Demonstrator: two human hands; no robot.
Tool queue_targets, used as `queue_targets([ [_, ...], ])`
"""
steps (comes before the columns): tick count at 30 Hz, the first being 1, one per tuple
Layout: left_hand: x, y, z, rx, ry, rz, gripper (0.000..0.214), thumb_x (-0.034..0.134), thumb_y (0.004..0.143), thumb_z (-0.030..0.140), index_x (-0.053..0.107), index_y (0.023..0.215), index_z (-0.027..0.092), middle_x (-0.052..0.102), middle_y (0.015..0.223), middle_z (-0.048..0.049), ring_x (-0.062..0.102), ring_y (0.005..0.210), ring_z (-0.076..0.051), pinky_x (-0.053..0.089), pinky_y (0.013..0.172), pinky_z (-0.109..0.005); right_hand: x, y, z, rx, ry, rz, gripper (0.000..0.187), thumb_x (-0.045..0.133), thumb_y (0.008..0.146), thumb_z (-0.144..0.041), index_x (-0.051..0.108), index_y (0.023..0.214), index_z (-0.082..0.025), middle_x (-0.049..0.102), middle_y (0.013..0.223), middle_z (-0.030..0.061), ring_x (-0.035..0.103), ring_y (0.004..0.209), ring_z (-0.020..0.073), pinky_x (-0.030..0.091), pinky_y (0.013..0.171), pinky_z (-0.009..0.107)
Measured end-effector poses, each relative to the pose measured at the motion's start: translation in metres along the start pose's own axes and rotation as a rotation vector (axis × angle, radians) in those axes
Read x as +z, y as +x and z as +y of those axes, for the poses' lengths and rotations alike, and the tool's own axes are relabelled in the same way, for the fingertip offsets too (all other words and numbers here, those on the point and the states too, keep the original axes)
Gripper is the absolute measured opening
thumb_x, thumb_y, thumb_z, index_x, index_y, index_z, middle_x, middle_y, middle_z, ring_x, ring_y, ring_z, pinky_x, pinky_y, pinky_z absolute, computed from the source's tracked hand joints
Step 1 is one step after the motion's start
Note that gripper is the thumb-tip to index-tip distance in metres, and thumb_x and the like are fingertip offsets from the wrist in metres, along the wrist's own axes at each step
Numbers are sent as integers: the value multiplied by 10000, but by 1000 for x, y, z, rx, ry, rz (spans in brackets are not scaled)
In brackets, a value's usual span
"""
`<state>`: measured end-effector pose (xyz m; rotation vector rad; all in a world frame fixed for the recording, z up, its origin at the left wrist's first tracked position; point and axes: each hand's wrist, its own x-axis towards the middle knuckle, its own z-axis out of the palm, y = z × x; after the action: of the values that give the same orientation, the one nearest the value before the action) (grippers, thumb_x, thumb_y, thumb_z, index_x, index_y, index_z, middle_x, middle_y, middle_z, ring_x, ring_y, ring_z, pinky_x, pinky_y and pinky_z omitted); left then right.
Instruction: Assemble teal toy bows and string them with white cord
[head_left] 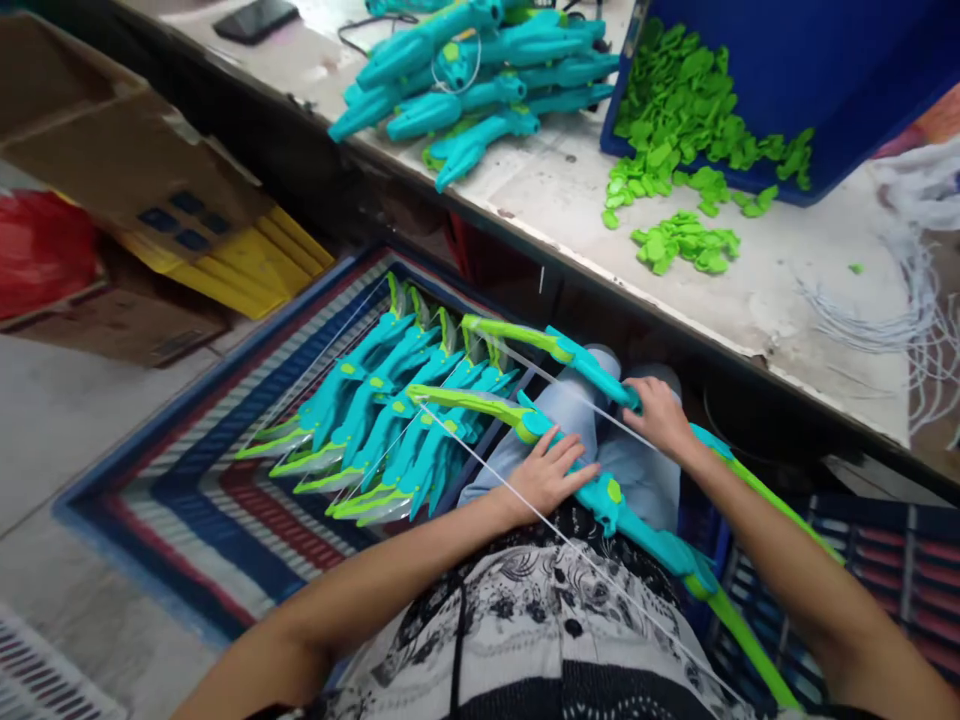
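Note:
Two toy bows with turquoise middles, lime-green limbs and white strings lie across my lap. On the nearer toy bow (649, 540), my left hand (551, 475) rests with its fingers spread over the turquoise part, close to the lime limb. My right hand (664, 415) is closed round the turquoise grip of the farther toy bow (592, 370); my fingers partly hide that grip. Just left of my knees, a stack of similar strung bows (375, 400) sits in a striped plastic crate (210, 480).
Ahead is a worktable (525, 225) with a pile of turquoise bow bodies (480, 80), a phone (255, 20), and loose green pieces (686, 245). A blue bin (847, 100) spills more pieces. White strings (930, 340) hang at right. Cardboard boxes (112, 140) stand left.

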<state>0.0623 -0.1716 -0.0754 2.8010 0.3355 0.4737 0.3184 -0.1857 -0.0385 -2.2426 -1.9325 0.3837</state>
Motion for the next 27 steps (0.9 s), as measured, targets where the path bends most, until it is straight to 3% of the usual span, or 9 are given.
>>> queue_targets([
  [3, -6, 33, -10, 20, 56, -155, 267, 485, 900, 227, 598, 1138, 182, 623, 922, -98, 579, 895, -231, 465, 833, -404, -25, 19, 22, 20, 304, -261, 371, 593, 738, -252, 629, 1102, -189, 685, 1021, 63, 628, 945, 231, 491, 853, 342],
  [8, -35, 71, -34, -158, 48, -216, 540, 605, 799, 348, 510, 1304, 182, 546, 1178, -166, 537, 993, -304, 454, 780, -409, -43, 40, 42, 21, 749, -813, 469, 720, 667, -434, 669, 1052, -171, 711, 886, 17, 639, 766, 155, 502, 665, 239],
  [11, -41, 95, -41, -244, 79, -249, 571, 595, 783, 278, 494, 1323, 120, 551, 1188, -211, 520, 1050, -349, 438, 802, -462, -40, 48, 42, 158, 786, -965, 482, 783, 591, -475, 714, 972, -189, 711, 813, -1, 630, 679, 133, 494, 582, 210],
  [13, -38, 111, -41, -270, 102, -300, 426, 545, 801, 194, 569, 1206, 63, 603, 1103, -233, 551, 1022, -346, 428, 798, -475, -36, 50, 41, 240, 783, -970, 514, 775, 593, -532, 721, 974, -191, 715, 792, 11, 638, 657, 141, 509, 565, 221],
  [17, -30, 129, -49, -263, 65, -388, 242, 449, 861, 135, 661, 970, 94, 689, 910, -178, 636, 903, -273, 399, 833, -450, -27, 50, 41, 364, 761, -768, 600, 654, 680, -642, 687, 1057, -176, 728, 859, 77, 666, 648, 174, 539, 530, 270],
  [20, -41, 106, -61, -284, 73, -349, 253, 514, 828, 177, 652, 1040, 160, 696, 913, -135, 643, 887, -246, 385, 841, -430, -37, 50, 40, 377, 714, -491, 595, 655, 651, -649, 692, 998, -167, 734, 879, 132, 701, 719, 237, 586, 610, 353],
  [23, -68, 37, -74, -390, 56, -341, 489, 611, 718, 176, 589, 1204, 227, 689, 906, -110, 641, 852, -255, 405, 814, -423, -74, 40, 30, 270, 567, -146, 528, 664, 635, -653, 711, 945, -228, 738, 941, 144, 702, 883, 298, 557, 849, 444],
  [25, -88, -29, -88, -593, 40, -276, 570, 611, 651, 120, 596, 1205, 251, 694, 937, -95, 640, 873, -274, 406, 821, -427, -104, 27, 17, 226, 456, 86, 465, 650, 662, -655, 715, 945, -292, 732, 989, 128, 676, 991, 304, 487, 975, 448],
  [27, -103, -98, -106, -867, -4, -125, 585, 597, 599, 78, 626, 1159, 248, 701, 931, -72, 645, 867, -284, 402, 822, -415, -125, 16, -2, 240, 402, 270, 374, 624, 735, -623, 702, 979, -352, 718, 1030, 116, 652, 1056, 284, 452, 1022, 420],
])
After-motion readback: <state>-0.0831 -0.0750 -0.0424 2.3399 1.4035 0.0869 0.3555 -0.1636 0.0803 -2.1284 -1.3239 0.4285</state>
